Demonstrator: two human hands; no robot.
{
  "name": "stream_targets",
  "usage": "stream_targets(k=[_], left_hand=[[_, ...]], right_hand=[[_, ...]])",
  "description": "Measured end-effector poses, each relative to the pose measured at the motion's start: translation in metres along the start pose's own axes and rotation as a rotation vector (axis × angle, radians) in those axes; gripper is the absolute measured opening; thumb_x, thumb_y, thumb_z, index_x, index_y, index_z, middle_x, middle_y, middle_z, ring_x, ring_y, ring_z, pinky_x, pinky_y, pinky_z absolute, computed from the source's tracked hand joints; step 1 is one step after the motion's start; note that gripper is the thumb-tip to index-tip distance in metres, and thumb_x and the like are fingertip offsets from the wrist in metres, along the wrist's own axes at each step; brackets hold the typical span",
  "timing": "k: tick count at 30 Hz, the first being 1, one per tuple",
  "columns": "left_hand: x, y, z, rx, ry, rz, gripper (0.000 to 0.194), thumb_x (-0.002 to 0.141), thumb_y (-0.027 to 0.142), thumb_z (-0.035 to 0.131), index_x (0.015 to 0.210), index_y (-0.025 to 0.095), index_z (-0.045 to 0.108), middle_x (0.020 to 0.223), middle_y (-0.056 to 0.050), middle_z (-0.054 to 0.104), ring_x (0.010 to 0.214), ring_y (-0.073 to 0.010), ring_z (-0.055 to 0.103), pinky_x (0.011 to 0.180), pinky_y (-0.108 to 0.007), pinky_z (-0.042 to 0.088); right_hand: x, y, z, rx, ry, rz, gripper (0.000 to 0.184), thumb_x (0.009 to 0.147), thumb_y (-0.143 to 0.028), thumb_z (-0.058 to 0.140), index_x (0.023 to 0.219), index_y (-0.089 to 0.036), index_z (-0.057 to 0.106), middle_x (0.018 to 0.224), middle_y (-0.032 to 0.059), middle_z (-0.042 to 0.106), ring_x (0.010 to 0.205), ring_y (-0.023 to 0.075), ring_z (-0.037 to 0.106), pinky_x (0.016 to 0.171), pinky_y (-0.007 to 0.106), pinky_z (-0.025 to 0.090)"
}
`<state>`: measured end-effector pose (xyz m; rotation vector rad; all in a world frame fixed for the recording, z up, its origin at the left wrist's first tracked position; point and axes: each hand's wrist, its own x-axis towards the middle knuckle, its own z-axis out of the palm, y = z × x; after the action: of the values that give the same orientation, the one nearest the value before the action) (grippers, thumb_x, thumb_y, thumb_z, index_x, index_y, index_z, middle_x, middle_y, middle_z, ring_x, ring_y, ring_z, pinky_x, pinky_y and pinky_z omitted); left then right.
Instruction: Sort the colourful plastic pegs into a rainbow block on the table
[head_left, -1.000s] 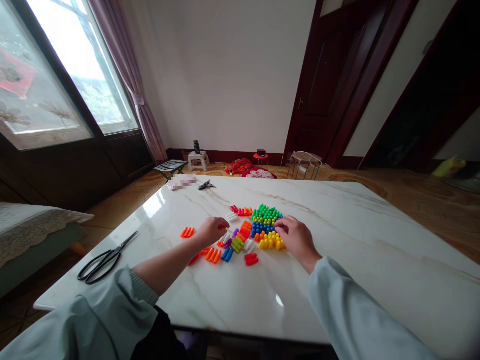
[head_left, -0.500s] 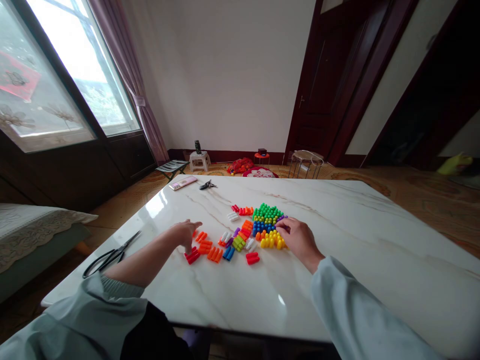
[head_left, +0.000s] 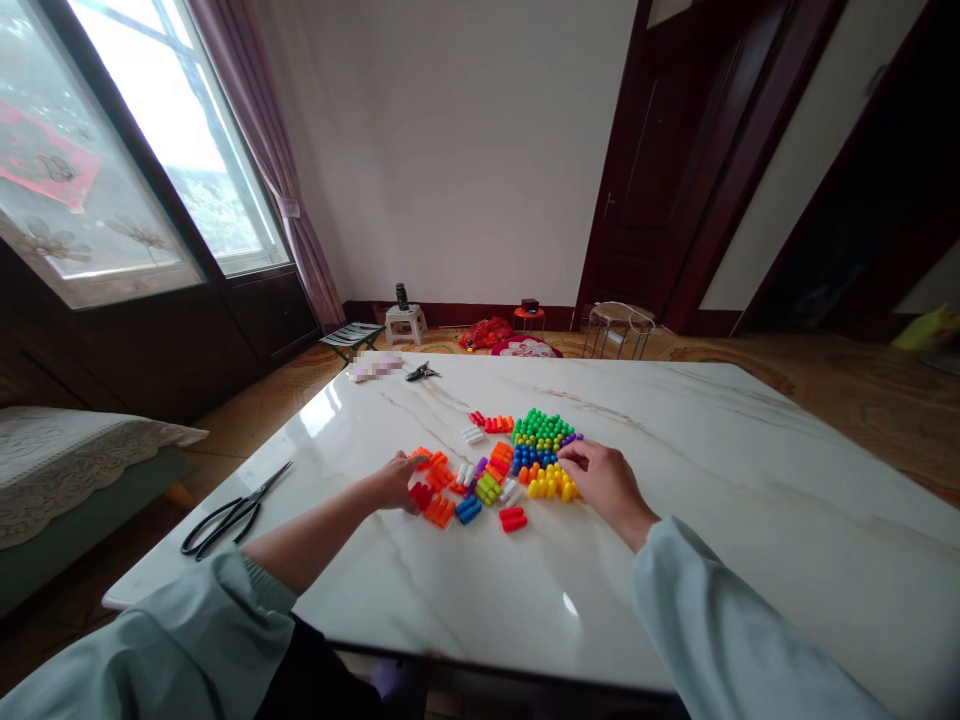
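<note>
A block of upright green, blue and yellow pegs (head_left: 541,450) stands in the middle of the white marble table (head_left: 675,500). Loose orange, red, white and blue pegs (head_left: 480,485) lie to its left. My left hand (head_left: 396,482) rests with curled fingers against the left edge of the loose pile, touching red and orange pegs (head_left: 429,492). My right hand (head_left: 606,480) lies at the right side of the standing block, fingertips pinched near a purple peg (head_left: 570,440); what it grips is unclear.
Black scissors (head_left: 234,512) lie near the table's left edge. A small tool (head_left: 420,373) and a blurred flat item (head_left: 375,368) sit at the far left corner. Stools (head_left: 405,320) and a chair stand on the floor beyond. A bed (head_left: 67,460) is at left.
My left hand moved out left to the loose orange pegs, then pushed them right into the pile. My right hand stayed by the standing block.
</note>
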<state>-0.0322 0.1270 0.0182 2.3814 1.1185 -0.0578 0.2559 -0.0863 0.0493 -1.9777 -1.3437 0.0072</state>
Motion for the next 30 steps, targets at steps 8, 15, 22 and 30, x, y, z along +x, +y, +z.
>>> stream_targets(k=[8,15,22,30], left_hand=[[0.007,0.031,0.009,-0.411,0.085,0.291,0.066,0.053,0.022,0.076,0.118,0.022,0.064,0.123,-0.014,0.054,0.094,-0.0247,0.064,0.074,-0.030,0.056],[0.002,0.044,0.007,-0.443,0.094,0.388,0.047,0.065,0.023,0.069,0.112,0.027,0.068,0.127,-0.010,0.054,0.109,-0.0244,0.057,0.081,-0.030,0.054],[0.009,0.046,0.001,0.087,0.099,0.278,0.024,0.068,0.019,0.067,0.090,0.022,0.073,0.093,-0.005,0.068,0.087,-0.0194,0.063,0.076,-0.027,0.049],[0.010,0.037,0.003,0.202,0.105,0.133,0.033,0.068,0.028,0.069,0.100,0.023,0.069,0.097,-0.004,0.068,0.091,-0.0214,0.061,0.073,-0.027,0.046]], right_hand=[[-0.003,-0.004,0.008,0.053,-0.067,-0.074,0.014,0.077,-0.016,0.057,0.076,-0.022,0.069,0.079,0.0001,0.069,0.073,0.0156,0.063,0.069,0.025,0.047],[-0.016,-0.024,0.026,0.034,-0.301,-0.213,0.019,0.076,-0.008,0.058,0.077,-0.022,0.070,0.081,-0.0009,0.066,0.076,0.0140,0.061,0.069,0.023,0.044],[-0.026,-0.027,0.040,-0.116,-0.566,-0.242,0.038,0.073,-0.005,0.060,0.104,-0.024,0.068,0.108,0.0028,0.064,0.096,0.0183,0.060,0.082,0.025,0.043],[-0.031,-0.036,0.042,-0.228,-0.657,-0.244,0.027,0.078,-0.019,0.064,0.104,-0.024,0.066,0.109,0.0044,0.060,0.097,0.0225,0.058,0.077,0.028,0.041]])
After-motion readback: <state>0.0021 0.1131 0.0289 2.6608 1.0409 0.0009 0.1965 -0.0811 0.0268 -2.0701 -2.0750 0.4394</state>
